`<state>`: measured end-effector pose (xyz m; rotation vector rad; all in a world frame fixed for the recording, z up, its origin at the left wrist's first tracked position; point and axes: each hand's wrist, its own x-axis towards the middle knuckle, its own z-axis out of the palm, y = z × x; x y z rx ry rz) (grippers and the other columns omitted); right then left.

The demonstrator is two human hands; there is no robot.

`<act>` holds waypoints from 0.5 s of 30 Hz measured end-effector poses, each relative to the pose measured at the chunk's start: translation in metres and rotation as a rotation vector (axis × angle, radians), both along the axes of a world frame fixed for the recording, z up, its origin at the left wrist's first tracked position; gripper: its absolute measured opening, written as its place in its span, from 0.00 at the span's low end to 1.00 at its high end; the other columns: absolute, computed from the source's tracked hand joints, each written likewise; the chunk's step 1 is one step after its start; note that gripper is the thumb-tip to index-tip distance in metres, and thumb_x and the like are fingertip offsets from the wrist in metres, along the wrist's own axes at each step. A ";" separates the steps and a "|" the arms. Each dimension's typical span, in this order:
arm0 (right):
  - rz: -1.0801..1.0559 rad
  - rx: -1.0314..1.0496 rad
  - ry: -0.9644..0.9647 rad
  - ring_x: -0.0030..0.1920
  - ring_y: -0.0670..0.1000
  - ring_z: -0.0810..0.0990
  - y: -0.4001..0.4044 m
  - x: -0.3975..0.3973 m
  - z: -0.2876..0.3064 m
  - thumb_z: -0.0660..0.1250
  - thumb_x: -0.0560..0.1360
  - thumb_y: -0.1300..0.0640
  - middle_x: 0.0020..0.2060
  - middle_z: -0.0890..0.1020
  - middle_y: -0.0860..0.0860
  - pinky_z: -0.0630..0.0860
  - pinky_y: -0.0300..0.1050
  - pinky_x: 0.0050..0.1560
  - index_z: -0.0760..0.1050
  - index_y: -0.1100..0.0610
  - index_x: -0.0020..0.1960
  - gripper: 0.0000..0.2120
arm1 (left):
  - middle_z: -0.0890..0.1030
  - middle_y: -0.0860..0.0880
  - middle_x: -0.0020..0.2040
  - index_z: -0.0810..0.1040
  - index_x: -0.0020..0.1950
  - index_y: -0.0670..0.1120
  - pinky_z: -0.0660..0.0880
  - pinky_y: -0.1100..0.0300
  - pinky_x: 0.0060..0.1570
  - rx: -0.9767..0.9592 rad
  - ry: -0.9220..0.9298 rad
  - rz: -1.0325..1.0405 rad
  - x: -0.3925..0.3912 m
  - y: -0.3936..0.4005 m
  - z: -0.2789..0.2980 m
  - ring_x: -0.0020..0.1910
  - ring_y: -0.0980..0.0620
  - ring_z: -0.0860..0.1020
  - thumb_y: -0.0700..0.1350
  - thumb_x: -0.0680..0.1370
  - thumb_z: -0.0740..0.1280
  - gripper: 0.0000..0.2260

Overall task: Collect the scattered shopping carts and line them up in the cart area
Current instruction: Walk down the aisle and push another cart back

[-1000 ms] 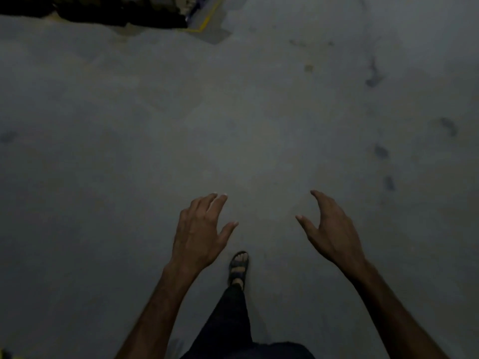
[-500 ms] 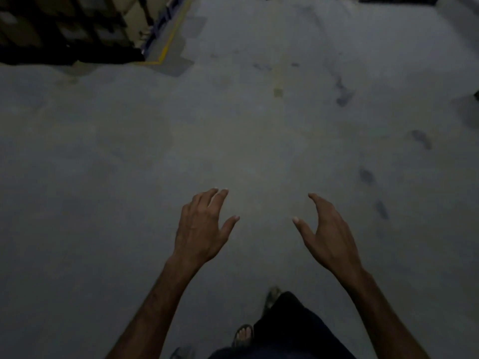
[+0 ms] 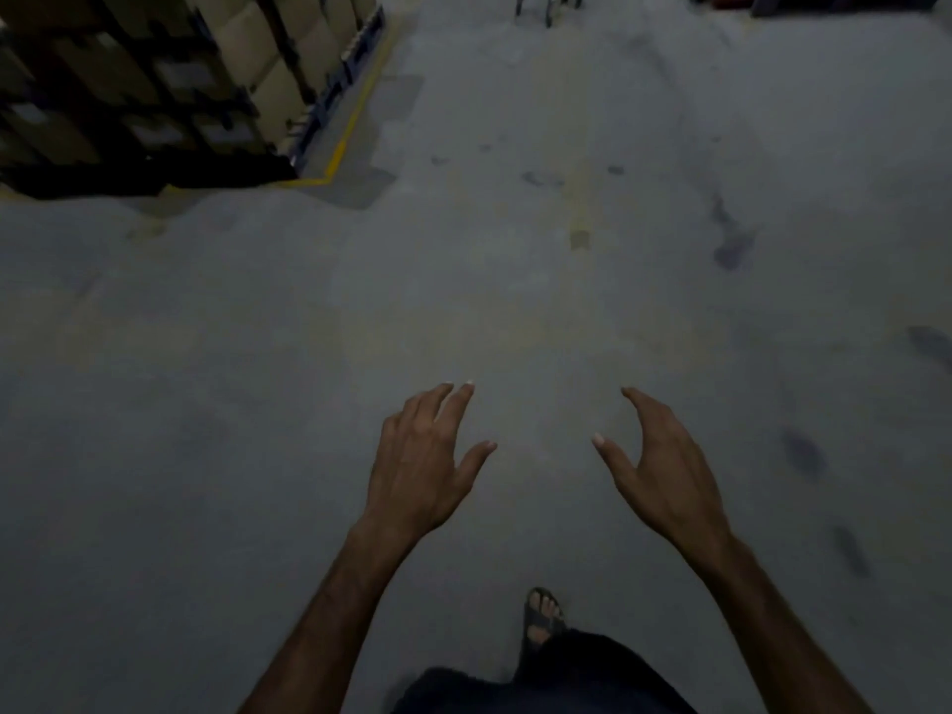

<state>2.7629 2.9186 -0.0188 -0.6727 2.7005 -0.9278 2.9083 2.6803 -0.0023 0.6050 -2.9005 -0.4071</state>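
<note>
cart: only the lower frame and wheels of one shopping cart (image 3: pixel 548 3) show, cut off by the top edge of the view, at the far end of the floor, a little right of centre
cart to hands: well apart, long stretch of bare concrete between them
left hand: left hand (image 3: pixel 420 468) held out in front over the floor, back of hand up, fingers (image 3: pixel 453 399) loosely spread and relaxed, thumb out to the side, nothing in it
right hand: right hand (image 3: pixel 664 468) held out level with the left, fingers lightly bent and released, thumb pointing toward the left hand, nothing in it
hands to each other: apart, a gap of floor between the two thumbs
arms: both forearms bare, coming in from the bottom edge
foot: one sandalled foot (image 3: pixel 542 618) on the floor near the bottom edge, below and between the hands, dark trouser leg (image 3: pixel 577 667) behind it
floor: grey concrete floor (image 3: pixel 232 404), dark smudges (image 3: pixel 731 249) scattered along the right side, dim light
line: yellow painted line (image 3: pixel 355 115) runs from the upper left down to a corner, then turns left
racking: dark shelving rack (image 3: pixel 129 90) with brown cardboard boxes (image 3: pixel 268 79) in the top left corner, inside the yellow line
top right corner: dark things at the edge, too cut off to tell what
</note>
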 end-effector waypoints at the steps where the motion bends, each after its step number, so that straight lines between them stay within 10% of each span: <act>1: 0.009 0.011 0.006 0.78 0.55 0.68 -0.015 -0.024 0.002 0.67 0.82 0.43 0.79 0.69 0.53 0.68 0.57 0.76 0.62 0.52 0.82 0.32 | 0.73 0.47 0.76 0.67 0.82 0.50 0.71 0.45 0.68 0.006 0.019 0.011 -0.022 -0.014 0.003 0.75 0.46 0.70 0.63 0.82 0.66 0.31; 15: 0.012 0.068 0.021 0.78 0.54 0.68 -0.219 -0.309 -0.009 0.66 0.83 0.42 0.79 0.68 0.52 0.67 0.53 0.75 0.61 0.53 0.82 0.33 | 0.72 0.48 0.77 0.65 0.82 0.51 0.70 0.44 0.70 0.062 0.038 0.029 -0.301 -0.220 -0.030 0.76 0.46 0.68 0.64 0.83 0.63 0.31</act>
